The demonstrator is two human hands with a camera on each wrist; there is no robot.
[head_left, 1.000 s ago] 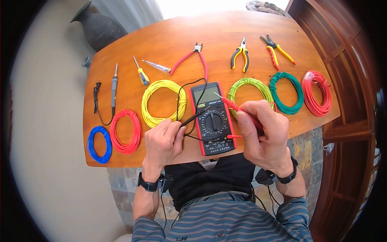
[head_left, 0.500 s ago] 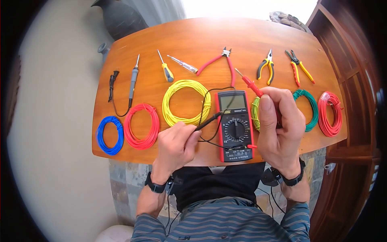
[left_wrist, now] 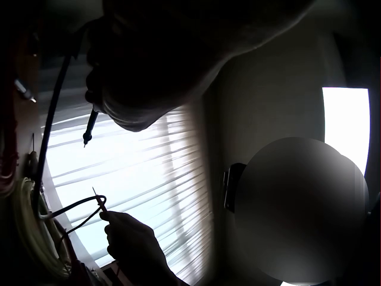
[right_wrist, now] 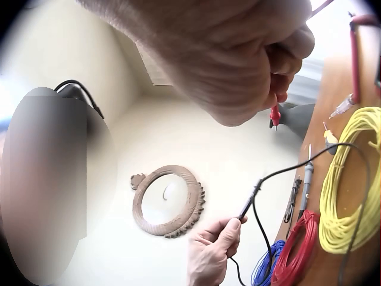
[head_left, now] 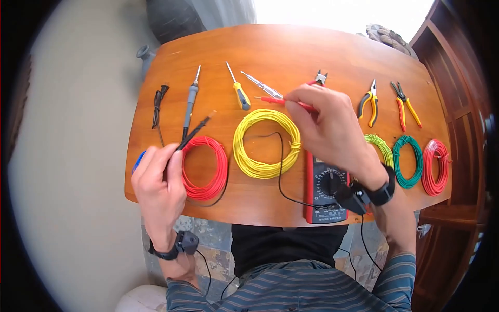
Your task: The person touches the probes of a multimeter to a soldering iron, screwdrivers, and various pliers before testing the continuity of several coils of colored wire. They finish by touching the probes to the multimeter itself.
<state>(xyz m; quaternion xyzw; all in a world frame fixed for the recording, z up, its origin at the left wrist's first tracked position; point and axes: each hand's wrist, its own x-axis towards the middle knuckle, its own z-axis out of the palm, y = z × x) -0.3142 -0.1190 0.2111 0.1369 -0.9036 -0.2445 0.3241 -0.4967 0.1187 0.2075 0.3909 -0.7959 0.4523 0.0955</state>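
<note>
My left hand (head_left: 158,187) grips a black test probe (head_left: 192,134) above the left part of the table, overlapping the near red wire coil (head_left: 220,169). Its metal tip points up and right. My right hand (head_left: 332,125) pinches a red test probe (head_left: 271,100), tip aimed left above the yellow wire coil (head_left: 240,148). Below the right wrist lies a red-and-black multimeter (head_left: 328,177), its screen mostly covered by that hand. From the multimeter a black lead (head_left: 281,177) runs across the table. In the right wrist view the black probe (right_wrist: 247,205) stands slanted in the left hand.
Along the back lie a soldering iron (head_left: 191,104), a screwdriver (head_left: 240,95), a clear-handled tester (head_left: 260,85), cutters (head_left: 321,79), long-nose pliers (head_left: 369,104) and wire strippers (head_left: 404,106). Green (head_left: 396,161) and red coils (head_left: 427,174) sit at right; a blue coil (head_left: 138,162) is mostly hidden.
My left hand has moved left with the black probe, away from the multimeter. The right hand has swung up and left with the red probe, over the multimeter. The head view has shifted.
</note>
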